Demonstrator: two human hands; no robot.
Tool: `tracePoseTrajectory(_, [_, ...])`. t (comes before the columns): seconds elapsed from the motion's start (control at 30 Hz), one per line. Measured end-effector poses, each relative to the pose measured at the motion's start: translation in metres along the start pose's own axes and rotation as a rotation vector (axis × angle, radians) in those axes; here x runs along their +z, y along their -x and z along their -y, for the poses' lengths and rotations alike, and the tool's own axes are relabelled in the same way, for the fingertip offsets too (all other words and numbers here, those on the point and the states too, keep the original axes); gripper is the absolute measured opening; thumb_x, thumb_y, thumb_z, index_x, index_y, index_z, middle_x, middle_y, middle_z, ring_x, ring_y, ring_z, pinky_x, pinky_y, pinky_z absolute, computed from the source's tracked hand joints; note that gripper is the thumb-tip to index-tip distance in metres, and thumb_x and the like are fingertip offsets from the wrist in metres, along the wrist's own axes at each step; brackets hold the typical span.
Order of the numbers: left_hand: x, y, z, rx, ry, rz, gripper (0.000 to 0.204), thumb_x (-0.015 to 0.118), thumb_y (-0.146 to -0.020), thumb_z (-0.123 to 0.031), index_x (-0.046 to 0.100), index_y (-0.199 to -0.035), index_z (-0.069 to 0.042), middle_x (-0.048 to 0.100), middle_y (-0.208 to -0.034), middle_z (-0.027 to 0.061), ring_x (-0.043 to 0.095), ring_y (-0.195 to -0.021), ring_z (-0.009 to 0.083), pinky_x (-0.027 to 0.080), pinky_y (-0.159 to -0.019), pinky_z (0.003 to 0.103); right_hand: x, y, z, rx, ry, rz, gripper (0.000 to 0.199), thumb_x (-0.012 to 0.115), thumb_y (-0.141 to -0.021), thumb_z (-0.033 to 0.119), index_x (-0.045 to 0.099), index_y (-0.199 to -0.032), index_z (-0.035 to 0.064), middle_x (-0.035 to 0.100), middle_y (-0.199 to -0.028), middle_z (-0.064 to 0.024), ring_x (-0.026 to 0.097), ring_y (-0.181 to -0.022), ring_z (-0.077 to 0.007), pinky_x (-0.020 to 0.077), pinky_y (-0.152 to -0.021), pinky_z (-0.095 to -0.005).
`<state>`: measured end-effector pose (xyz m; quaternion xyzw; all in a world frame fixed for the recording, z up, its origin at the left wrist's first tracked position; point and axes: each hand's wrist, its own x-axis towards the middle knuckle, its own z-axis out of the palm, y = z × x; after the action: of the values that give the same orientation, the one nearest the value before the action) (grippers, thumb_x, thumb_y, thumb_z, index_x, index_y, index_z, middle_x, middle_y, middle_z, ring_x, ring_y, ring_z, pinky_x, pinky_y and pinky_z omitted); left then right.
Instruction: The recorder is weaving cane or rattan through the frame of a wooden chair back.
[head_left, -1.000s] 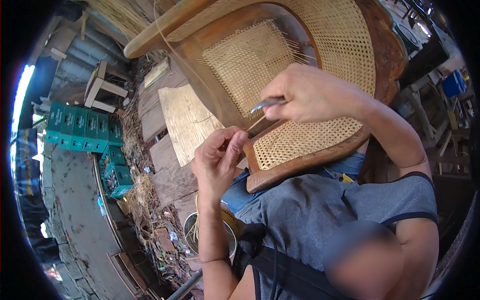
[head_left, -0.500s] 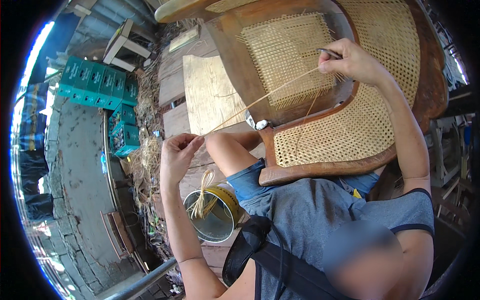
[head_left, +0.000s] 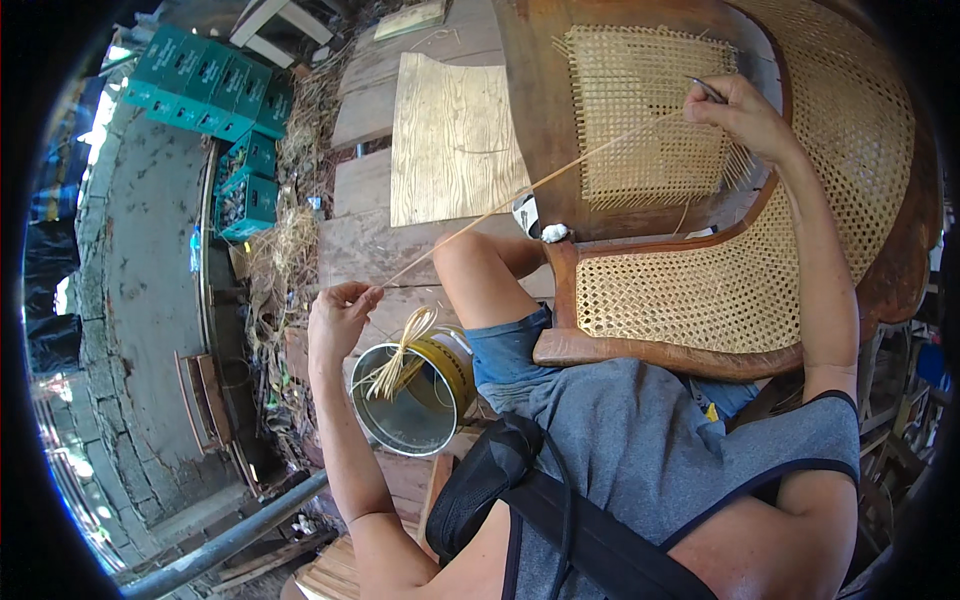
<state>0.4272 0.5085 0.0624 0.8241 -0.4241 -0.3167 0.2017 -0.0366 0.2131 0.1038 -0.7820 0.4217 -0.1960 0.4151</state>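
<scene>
A long thin cane strand (head_left: 540, 184) is stretched taut between my two hands. My left hand (head_left: 340, 315), out over the planks on the left, pinches one end between thumb and fingers. My right hand (head_left: 738, 115) is closed on the other end, above the chair's woven panel. A slim dark pointed tool (head_left: 707, 90) also sticks out from its fingers. Below it, the partly woven square cane panel (head_left: 640, 120) has loose ends along its edges and is set in a wooden chair frame (head_left: 545, 110). Finished cane mesh (head_left: 680, 300) fills the chair's curved side, which lies across my lap.
A metal bucket (head_left: 455, 385) with a bundle of cane (head_left: 398, 365) stands beside my leg. A wood-grain board (head_left: 450, 145) lies on the plank floor (head_left: 365, 240). Green crates (head_left: 215, 80) are stacked at the far left, with dry debris (head_left: 290, 250) along the edge.
My hands are farther apart, the left drawn outward to the left and the right further right, with the strand still taut. The whole view has shifted, with the chair now further right.
</scene>
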Motion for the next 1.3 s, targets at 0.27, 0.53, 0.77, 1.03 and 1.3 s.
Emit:
tracePoseTrajectory(0.27, [0.042, -0.001, 0.028, -0.053, 0.433, 0.056, 0.019, 0.064, -0.093, -0.018, 0.067, -0.098, 0.000, 0.066, -0.077, 0.0030, 0.063, -0.059, 0.0099, 0.047, -0.049, 0.023, 0.022, -0.042, -0.043, 0.032, 0.328, -0.275, 0.013, 0.067, -0.086, 0.019, 0.068, -0.090, 0.0065, 0.066, -0.081, 0.0000, 0.059, -0.070, -0.0115, 0.0479, -0.070, -0.0299])
tracePoseTrajectory(0.53, [0.099, 0.012, 0.007, -0.080, 0.900, 0.117, 0.016, 0.073, -0.087, -0.011, 0.069, -0.100, -0.005, 0.067, -0.080, -0.0011, 0.063, -0.065, 0.0070, 0.044, -0.053, 0.017, 0.235, 0.009, -0.061, -0.014, 0.355, 0.207, 0.023, 0.063, -0.085, 0.015, 0.070, -0.107, 0.0138, 0.065, -0.101, -0.0100, 0.066, -0.092, -0.0296, 0.0540, -0.082, -0.0416])
tracePoseTrajectory(0.77, [0.116, 0.015, 0.002, -0.082, 1.000, 0.130, 0.027, 0.072, -0.086, -0.006, 0.067, -0.112, -0.001, 0.069, -0.086, 0.0035, 0.066, -0.071, 0.0109, 0.048, -0.059, 0.020, 0.313, 0.001, -0.124, -0.013, 0.487, 0.277, 0.033, 0.063, -0.086, 0.015, 0.057, -0.119, 0.0142, 0.056, -0.107, -0.0158, 0.064, -0.092, -0.0385, 0.0528, -0.079, -0.0491])
tracePoseTrajectory(1.03, [0.129, 0.015, -0.009, -0.189, 1.148, 0.175, 0.024, 0.069, -0.089, -0.006, 0.066, -0.111, 0.000, 0.069, -0.089, 0.0039, 0.069, -0.078, 0.0119, 0.051, -0.062, 0.021, 0.314, -0.011, -0.113, 0.159, 0.419, 0.235, 0.036, 0.069, -0.083, 0.016, 0.049, -0.111, 0.0062, 0.061, -0.107, -0.0168, 0.063, -0.095, -0.0426, 0.0506, -0.083, -0.0499])
tracePoseTrajectory(1.3, [0.146, 0.008, -0.046, -0.042, 0.950, 0.142, 0.023, 0.070, -0.090, -0.013, 0.068, -0.110, -0.003, 0.068, -0.087, 0.0025, 0.064, -0.062, 0.0099, 0.043, -0.049, 0.018, 0.197, 0.026, -0.040, 0.351, -0.742, 0.255, 0.025, 0.070, -0.088, 0.023, 0.068, -0.104, 0.0042, 0.067, -0.081, -0.0014, 0.053, -0.053, -0.0024, 0.0398, -0.042, -0.0177])
